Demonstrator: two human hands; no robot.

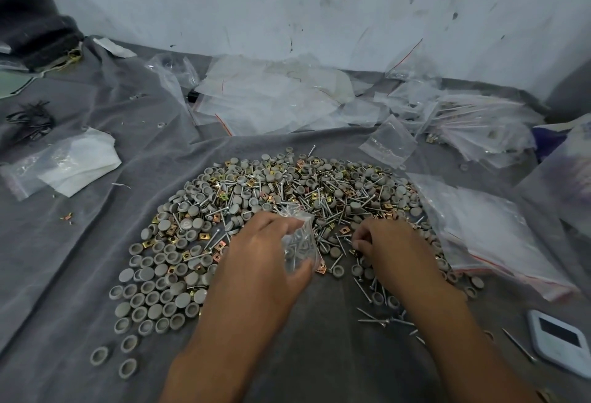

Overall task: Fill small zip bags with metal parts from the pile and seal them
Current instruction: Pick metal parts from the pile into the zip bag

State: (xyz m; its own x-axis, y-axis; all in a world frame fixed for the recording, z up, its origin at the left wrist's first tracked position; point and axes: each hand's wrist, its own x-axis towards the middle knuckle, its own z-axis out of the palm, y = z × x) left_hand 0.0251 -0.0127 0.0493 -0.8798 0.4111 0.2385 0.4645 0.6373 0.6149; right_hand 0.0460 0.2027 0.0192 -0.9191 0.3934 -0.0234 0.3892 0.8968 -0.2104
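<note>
Filling step, by the look of it. Small zip bag point(299, 242) pinched in the left hand point(259, 262), held low at the near edge of the pile point(271, 211), mouth up and crumpled, screws already showing through the clear plastic. Not sealed yet. Right hand point(393, 249) just right of the bag, down on the pile, fingers curled in tight as if picking among the screws; whether anything is actually caught in the fingertips, cannot tell.

Pile itself: grey round caps, long screws and brass-coloured square clips, all mixed, spread wide on a grey cloth point(96, 242). Caps thickest on the left of the pile, screws trailing off its near right.

Beyond the pile, a loose heap of empty bags point(271, 95) against the wall. To the pile's right, a flat stack of bags point(486, 230). Near right of it, a small white device point(559, 342).

Next move, most likely: lift a pinch of parts across to the bag mouth, keep that mouth open, then press the zip shut once full.
</note>
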